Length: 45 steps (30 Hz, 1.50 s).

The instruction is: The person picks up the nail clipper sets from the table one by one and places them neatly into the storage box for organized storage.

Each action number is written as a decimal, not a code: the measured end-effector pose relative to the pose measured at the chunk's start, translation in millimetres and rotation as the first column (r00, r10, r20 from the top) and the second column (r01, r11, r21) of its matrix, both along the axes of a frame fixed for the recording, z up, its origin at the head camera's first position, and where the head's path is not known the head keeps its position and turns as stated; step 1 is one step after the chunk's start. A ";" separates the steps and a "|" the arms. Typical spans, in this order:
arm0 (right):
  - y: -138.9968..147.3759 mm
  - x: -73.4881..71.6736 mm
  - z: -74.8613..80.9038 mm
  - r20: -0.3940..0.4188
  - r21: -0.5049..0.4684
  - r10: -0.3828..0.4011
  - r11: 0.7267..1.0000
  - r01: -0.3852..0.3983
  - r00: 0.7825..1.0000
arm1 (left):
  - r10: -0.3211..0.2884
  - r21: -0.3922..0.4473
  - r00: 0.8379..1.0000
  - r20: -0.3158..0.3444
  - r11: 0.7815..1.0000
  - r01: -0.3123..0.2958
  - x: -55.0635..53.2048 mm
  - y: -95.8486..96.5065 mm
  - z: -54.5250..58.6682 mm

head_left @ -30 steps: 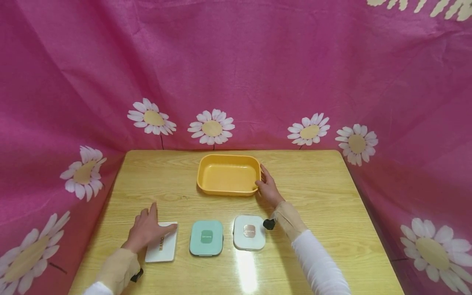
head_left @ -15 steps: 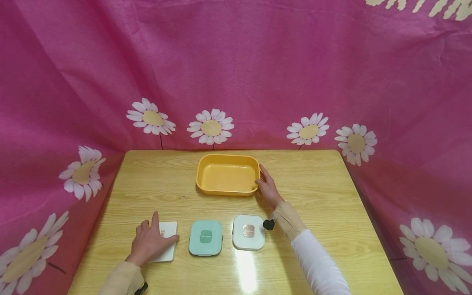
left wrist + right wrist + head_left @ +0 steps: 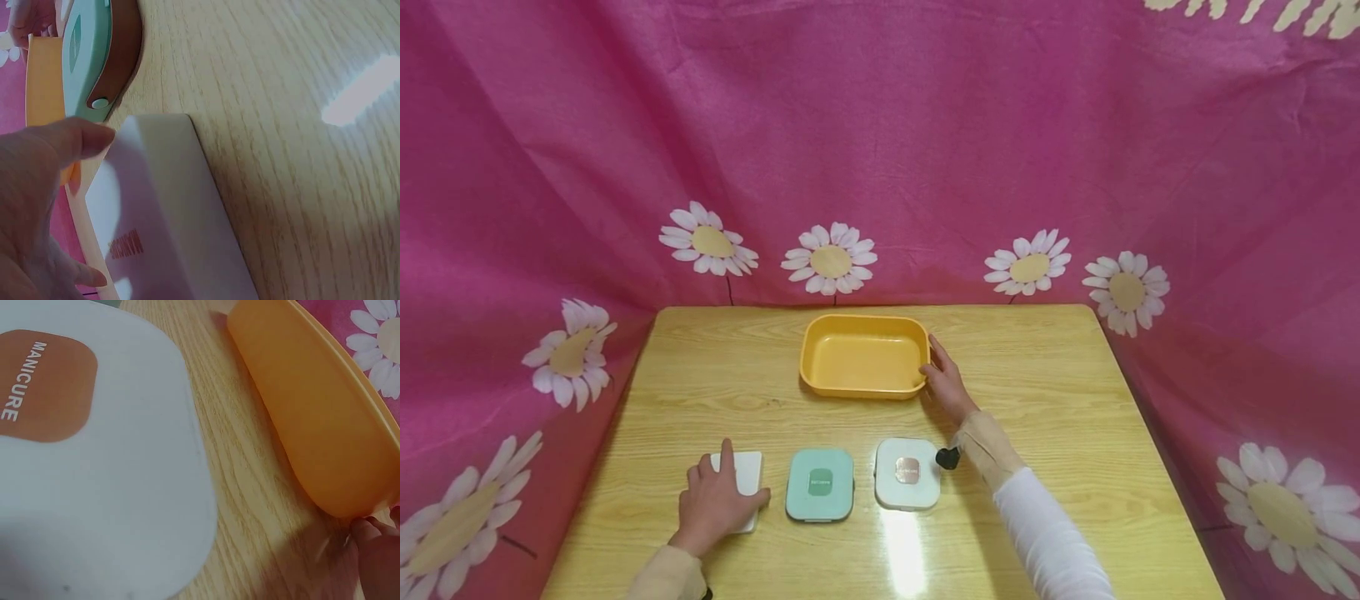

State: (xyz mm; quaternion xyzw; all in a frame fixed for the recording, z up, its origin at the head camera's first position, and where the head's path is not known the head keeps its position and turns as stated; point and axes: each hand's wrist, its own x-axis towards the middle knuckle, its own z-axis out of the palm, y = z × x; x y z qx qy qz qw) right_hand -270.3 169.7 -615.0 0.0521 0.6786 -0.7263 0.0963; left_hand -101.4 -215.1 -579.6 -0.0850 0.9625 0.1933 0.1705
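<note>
In the head view my left hand (image 3: 715,504) lies spread over a flat white rectangular box (image 3: 748,472), covering much of it. The left wrist view shows the thumb by one edge of this white box (image 3: 187,212), which bears reddish lettering; whether the fingers touch it I cannot tell. At the back my right hand (image 3: 950,387) grips the right end of a yellow-orange tray (image 3: 865,392), thumb at the rim and fingers along the outside. A mint-green square case (image 3: 820,504) and a white square manicure case (image 3: 907,496) lie between the hands.
The wooden table (image 3: 1022,367) carries everything. A pink curtain (image 3: 895,150) with daisies encloses its back and sides. Glare from a light falls on the table in front of the white square case.
My left hand has moved right and towards the table's front over the white box, covering its lettering in the head view. The right hand and tray have stayed put.
</note>
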 end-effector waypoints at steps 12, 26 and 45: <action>0.7 3.4 -2.9 -0.037 -0.095 0.023 0.995 -0.026 0.999 | 0.033 -0.012 0.999 -0.015 0.999 -0.033 1.2 4.2 -8.4; 2.6 -1.1 -7.8 -0.048 -0.066 0.037 0.997 -0.040 0.998 | 0.078 -0.001 0.997 -0.007 0.997 -0.078 3.8 4.6 -3.6; 1.7 -1.2 -7.3 -0.050 -0.006 0.044 0.999 -0.045 0.998 | 0.103 0.003 0.995 0.012 0.995 -0.103 13.9 1.3 -5.3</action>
